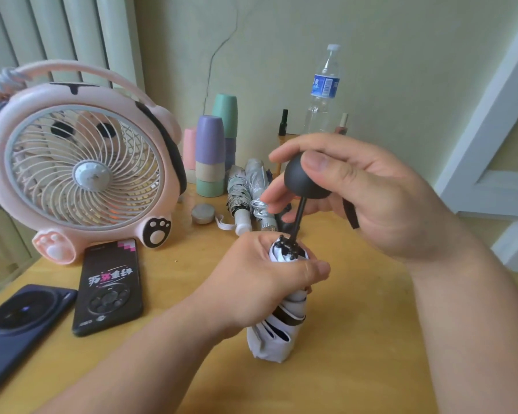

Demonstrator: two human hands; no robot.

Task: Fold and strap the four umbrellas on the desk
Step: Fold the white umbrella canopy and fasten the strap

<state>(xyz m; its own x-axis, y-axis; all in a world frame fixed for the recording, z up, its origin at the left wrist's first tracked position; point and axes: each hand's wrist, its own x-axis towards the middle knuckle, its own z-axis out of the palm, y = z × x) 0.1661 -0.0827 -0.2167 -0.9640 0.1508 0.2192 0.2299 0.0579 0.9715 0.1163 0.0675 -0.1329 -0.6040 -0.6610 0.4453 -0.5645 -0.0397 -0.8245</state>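
A white folding umbrella (277, 330) stands upright over the wooden desk (356, 339), its canopy bunched in pleats. My left hand (260, 279) grips the upper part of the folded canopy. My right hand (362, 192) holds the round black handle knob (304, 182), which sits on a thin black shaft (299, 218) rising out of the canopy. A black wrist strap hangs under my right palm. Two folded silvery umbrellas (248, 192) lie side by side on the desk behind my hands; a dark one is partly hidden behind my right hand.
A pink desk fan (81, 168) stands at the left. Two phones (109, 286) lie face down in front of it. Stacked pastel cups (211, 153), a small round tin (203, 213), a water bottle (323, 91) and small bottles stand by the wall.
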